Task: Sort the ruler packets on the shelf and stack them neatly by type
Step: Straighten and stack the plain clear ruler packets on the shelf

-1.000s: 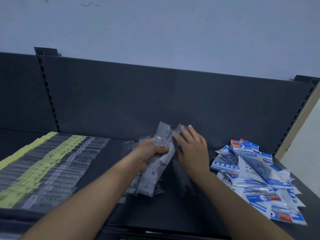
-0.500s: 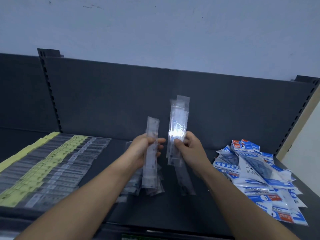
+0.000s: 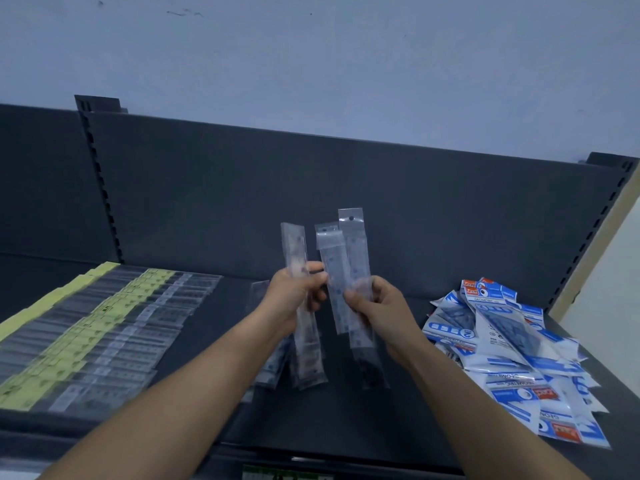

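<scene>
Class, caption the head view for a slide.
Left hand and right hand each grip clear ruler packets above the shelf.

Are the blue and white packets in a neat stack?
No, the blue and white packets lie jumbled in a loose heap on the shelf.

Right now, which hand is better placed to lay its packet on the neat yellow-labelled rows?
Probably the left hand: it holds one clear packet and is nearer those rows. The right hand grips two packets, nearer the blue pile.

Rows (image 3: 104,327) L — pile (image 3: 512,358) R.
</scene>
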Available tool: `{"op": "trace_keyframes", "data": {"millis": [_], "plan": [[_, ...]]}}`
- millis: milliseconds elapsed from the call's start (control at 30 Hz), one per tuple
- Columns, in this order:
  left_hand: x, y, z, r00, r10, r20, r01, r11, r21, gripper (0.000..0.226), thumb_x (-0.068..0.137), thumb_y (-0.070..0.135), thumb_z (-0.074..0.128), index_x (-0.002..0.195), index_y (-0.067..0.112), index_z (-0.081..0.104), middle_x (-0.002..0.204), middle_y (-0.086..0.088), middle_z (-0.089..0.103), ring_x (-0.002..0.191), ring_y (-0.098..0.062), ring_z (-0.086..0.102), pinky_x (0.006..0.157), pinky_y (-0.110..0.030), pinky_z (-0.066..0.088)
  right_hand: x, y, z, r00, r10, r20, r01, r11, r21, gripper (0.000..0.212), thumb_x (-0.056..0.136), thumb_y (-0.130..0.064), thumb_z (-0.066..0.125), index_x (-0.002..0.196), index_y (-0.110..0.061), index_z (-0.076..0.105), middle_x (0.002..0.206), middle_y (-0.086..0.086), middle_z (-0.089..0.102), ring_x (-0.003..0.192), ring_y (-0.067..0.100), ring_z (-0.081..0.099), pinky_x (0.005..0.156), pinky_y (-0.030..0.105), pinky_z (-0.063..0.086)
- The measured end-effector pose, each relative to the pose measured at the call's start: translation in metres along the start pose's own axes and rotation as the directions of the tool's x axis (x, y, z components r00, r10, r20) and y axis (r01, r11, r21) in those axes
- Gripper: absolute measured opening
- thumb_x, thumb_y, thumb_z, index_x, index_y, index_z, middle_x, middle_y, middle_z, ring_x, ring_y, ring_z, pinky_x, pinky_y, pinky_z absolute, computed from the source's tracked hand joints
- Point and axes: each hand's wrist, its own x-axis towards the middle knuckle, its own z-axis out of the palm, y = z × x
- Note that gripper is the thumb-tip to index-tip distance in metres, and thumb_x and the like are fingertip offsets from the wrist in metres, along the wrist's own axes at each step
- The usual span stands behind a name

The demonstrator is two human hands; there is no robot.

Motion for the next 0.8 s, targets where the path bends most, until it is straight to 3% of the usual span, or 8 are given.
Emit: {"op": "trace_keyframes", "data": {"millis": [100,200,333,400,433,500,600,800], "plan": [[0.002,-0.001,0.003,0.990,-0.127,-0.063,0.125,0.992,-0.037,0.022,0.097,0.019,0.051,0.108,0.001,0.059,0.081,-0.009,0.062,0.053,-0.015,0.051,0.045,-0.024,0.040,0.003,0.007,0.001,0.995,0.043,-0.091,-0.053,0.993,-0.105,0.024,0.088,-0.011,0.067,0.107,-0.019,0.054,0.097,0.005,0.067,0.079,0.014,0.065,0.063,0.025,0.053],[-0.001,0.002,-0.001,0.979,-0.198,-0.055,0.187,0.967,-0.171,0.031,0.096,0.024,0.034,0.088,0.001,0.055,0.070,-0.008,0.051,0.053,-0.021,0.046,0.049,-0.027,0.033,0.003,0.016,-0.003,0.983,0.090,-0.160,-0.139,0.933,-0.332,0.030,0.086,-0.017,0.065,0.111,-0.021,0.049,0.107,0.003,0.064,0.092,0.018,0.064,0.082,0.036,0.054],[-0.004,0.005,-0.006,0.986,-0.164,-0.034,0.154,0.967,-0.205,0.030,0.093,0.012,0.032,0.080,-0.002,0.056,0.064,-0.012,0.059,0.059,-0.028,0.055,0.053,-0.031,0.045,-0.002,0.022,-0.009,0.981,0.141,-0.134,-0.192,0.595,-0.781,0.038,0.087,-0.032,0.057,0.119,-0.013,0.050,0.114,0.007,0.059,0.108,0.028,0.057,0.083,0.034,0.046],[-0.003,0.003,-0.006,0.993,-0.117,-0.006,0.115,0.983,-0.141,0.024,0.095,0.004,0.038,0.086,-0.005,0.059,0.076,-0.018,0.065,0.068,-0.030,0.063,0.056,-0.035,0.055,-0.004,0.025,-0.008,0.991,0.044,-0.128,-0.135,0.431,-0.892,0.043,0.088,-0.033,0.058,0.125,-0.012,0.051,0.123,0.010,0.053,0.118,0.029,0.049,0.090,0.037,0.044],[-0.002,0.002,-0.006,0.996,-0.090,0.026,0.093,0.989,-0.113,0.019,0.095,0.001,0.043,0.090,-0.005,0.060,0.083,-0.020,0.066,0.072,-0.030,0.066,0.057,-0.036,0.058,-0.005,0.025,-0.006,0.991,-0.049,-0.121,-0.088,0.442,-0.893,0.041,0.090,-0.033,0.058,0.124,-0.012,0.053,0.123,0.010,0.052,0.118,0.027,0.047,0.092,0.036,0.043],[-0.001,-0.003,-0.007,0.995,-0.051,0.085,0.060,0.994,-0.097,0.010,0.092,-0.002,0.051,0.094,-0.002,0.062,0.090,-0.021,0.068,0.079,-0.029,0.068,0.065,-0.038,0.060,-0.006,0.017,0.001,0.972,-0.199,-0.123,0.044,0.673,-0.738,0.025,0.093,-0.034,0.056,0.108,-0.015,0.064,0.108,0.006,0.059,0.103,0.021,0.055,0.085,0.034,0.046],[-0.001,-0.006,-0.005,0.998,-0.031,0.059,0.037,0.994,-0.104,0.008,0.088,-0.004,0.058,0.090,0.002,0.063,0.092,-0.021,0.068,0.076,-0.028,0.069,0.068,-0.038,0.060,-0.009,-0.002,0.012,0.997,-0.071,-0.024,0.061,0.953,-0.296,0.029,0.092,-0.041,0.059,0.087,-0.013,0.064,0.081,0.004,0.069,0.071,0.012,0.065,0.062,0.022,0.051],[-0.002,-0.006,-0.006,0.997,0.018,0.074,-0.008,0.991,-0.133,0.009,0.090,0.002,0.058,0.093,0.001,0.067,0.084,-0.015,0.071,0.069,-0.023,0.070,0.061,-0.032,0.059,-0.010,-0.002,0.016,0.999,0.035,0.025,-0.031,0.989,-0.148,0.016,0.084,-0.015,0.073,0.084,-0.010,0.058,0.071,0.005,0.068,0.055,0.010,0.061,0.048,0.016,0.043]]}}
